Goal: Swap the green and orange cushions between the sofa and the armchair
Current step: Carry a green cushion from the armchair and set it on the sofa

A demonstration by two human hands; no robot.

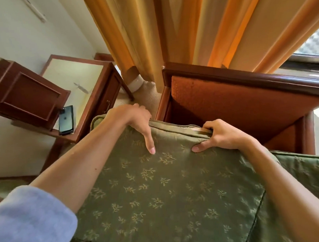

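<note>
A large green cushion (168, 189) with a pale leaf pattern fills the lower middle of the head view. My left hand (137, 119) grips its far edge on the left, thumb pressed down on the top face. My right hand (220, 135) grips the same far edge further right, fingers curled over the piping. Just beyond the cushion stands the armchair (245, 103), with a dark wooden frame and orange upholstered back; its seat well looks bare. A second patch of green patterned fabric (301, 170) shows at the right, under my right forearm. No orange cushion is in sight.
Orange-yellow curtains (188, 29) hang behind the armchair, with a window (313, 43) at the far right. To the left stands a wooden side table (92, 83) with a pale top, a dark phone (66, 119) on a lower shelf, and a dark wooden cabinet (25, 93).
</note>
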